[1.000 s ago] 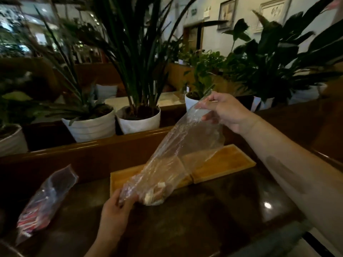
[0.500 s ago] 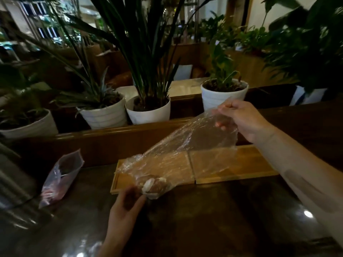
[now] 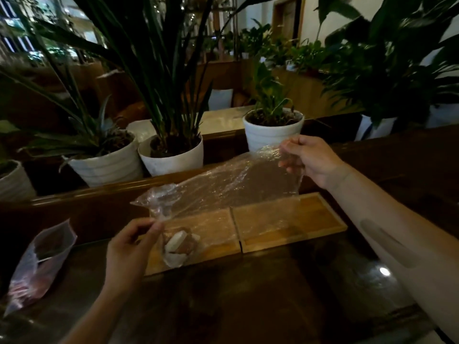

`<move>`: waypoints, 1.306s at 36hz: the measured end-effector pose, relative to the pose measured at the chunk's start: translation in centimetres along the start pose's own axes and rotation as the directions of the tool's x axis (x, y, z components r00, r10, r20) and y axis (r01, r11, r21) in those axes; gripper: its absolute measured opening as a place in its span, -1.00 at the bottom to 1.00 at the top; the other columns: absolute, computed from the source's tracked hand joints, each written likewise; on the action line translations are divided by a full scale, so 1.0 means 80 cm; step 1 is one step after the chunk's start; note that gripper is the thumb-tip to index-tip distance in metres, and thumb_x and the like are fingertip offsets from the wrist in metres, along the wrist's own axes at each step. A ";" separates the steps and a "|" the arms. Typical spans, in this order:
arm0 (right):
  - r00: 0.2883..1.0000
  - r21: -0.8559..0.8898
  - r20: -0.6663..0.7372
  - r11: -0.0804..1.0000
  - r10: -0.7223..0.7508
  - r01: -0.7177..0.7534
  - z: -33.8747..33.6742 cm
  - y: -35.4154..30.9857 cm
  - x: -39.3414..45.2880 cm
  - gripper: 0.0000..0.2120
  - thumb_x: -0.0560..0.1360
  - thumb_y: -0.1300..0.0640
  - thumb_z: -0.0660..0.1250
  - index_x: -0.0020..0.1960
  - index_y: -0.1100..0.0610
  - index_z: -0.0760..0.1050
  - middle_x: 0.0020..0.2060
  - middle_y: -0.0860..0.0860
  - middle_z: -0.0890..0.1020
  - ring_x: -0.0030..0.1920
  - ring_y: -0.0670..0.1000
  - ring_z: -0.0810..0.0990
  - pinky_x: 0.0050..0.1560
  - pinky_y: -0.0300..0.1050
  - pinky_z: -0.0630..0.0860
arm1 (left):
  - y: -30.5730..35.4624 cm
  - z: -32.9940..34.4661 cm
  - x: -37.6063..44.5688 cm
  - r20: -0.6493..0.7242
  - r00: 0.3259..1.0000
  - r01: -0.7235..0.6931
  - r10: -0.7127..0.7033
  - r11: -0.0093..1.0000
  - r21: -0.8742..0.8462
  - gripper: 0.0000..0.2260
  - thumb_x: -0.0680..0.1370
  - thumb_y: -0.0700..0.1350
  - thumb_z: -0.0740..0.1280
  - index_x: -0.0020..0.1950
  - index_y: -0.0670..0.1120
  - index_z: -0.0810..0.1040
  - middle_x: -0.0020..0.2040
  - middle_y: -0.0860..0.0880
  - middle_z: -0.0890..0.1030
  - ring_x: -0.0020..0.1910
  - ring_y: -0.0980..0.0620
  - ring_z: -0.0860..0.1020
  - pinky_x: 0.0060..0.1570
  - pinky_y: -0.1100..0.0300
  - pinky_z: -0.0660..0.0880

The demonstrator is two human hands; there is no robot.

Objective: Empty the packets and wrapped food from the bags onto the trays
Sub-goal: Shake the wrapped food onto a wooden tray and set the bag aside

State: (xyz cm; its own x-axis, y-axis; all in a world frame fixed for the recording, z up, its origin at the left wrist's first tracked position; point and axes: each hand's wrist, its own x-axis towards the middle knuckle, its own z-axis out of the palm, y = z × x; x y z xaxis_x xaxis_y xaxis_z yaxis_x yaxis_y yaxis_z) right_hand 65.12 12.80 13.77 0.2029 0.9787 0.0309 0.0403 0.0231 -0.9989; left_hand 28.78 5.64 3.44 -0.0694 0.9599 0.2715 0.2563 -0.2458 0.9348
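Note:
A clear plastic bag (image 3: 231, 184) is stretched almost level above two wooden trays. My right hand (image 3: 309, 160) pinches its far right end, raised over the right tray (image 3: 313, 214). My left hand (image 3: 131, 244) pinches the bag's lower left edge near the left tray (image 3: 213, 229). A lump of wrapped food (image 3: 178, 245), brown and white, lies at the bag's low end over the left tray; whether it is still inside the bag I cannot tell. A second bag (image 3: 42, 259) with red packets lies on the dark table (image 3: 248, 301) at the left.
A dark wooden ledge (image 3: 99, 192) runs behind the trays. On it stand several white plant pots (image 3: 273, 131) with tall leaves. More plants fill the right background. A bright light spot reflects off the table near my right forearm.
My right hand has lowered and pulled the bag's end rightward, so the bag now lies flatter. The food lump has slid down over the left tray. My left hand shifted up to the bag's edge.

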 end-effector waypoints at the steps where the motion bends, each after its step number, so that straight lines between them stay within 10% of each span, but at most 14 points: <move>1: 1.000 0.025 -0.014 1.000 0.012 -0.012 -0.004 0.002 0.003 -0.89 0.59 0.17 0.32 0.01 0.18 0.60 -0.22 0.04 0.67 -0.40 -0.08 0.67 -0.47 -0.24 0.54 | 0.007 0.000 0.008 0.001 1.000 -0.011 0.011 1.000 0.010 -0.86 0.43 0.06 0.36 -0.05 0.16 0.65 -0.03 0.12 0.68 -0.11 0.20 0.66 -0.19 0.23 0.53; 22: 0.924 0.330 -0.113 0.891 0.365 -0.311 -0.037 0.080 0.038 -0.84 0.57 0.21 0.34 0.13 0.18 0.60 -0.06 0.05 0.68 -0.11 -0.01 0.61 -0.10 -0.11 0.51 | 0.126 0.030 0.160 0.134 0.985 -0.143 0.107 0.944 0.297 -0.90 0.46 0.01 0.43 -0.20 0.23 0.66 -0.21 0.19 0.69 -0.27 0.23 0.65 -0.32 0.32 0.52; 47: 0.864 0.426 -0.071 0.798 0.499 -0.426 -0.047 0.114 0.051 -0.93 0.59 0.21 0.29 -0.02 0.12 0.55 -0.09 0.02 0.66 -0.09 -0.01 0.59 -0.25 -0.12 0.48 | 0.184 0.077 0.209 0.219 0.943 -0.322 0.251 0.856 0.405 -0.87 0.55 -0.06 0.39 -0.16 0.16 0.61 -0.15 0.08 0.64 -0.13 0.12 0.60 -0.14 0.19 0.53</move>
State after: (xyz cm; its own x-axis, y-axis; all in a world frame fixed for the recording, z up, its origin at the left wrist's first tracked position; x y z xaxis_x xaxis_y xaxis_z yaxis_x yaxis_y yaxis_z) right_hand 69.96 16.24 4.94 0.2647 0.8423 -0.4694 -0.4708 -0.3119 -0.8252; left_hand 37.34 18.88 20.34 0.2102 0.8730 0.4401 0.6325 -0.4647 0.6197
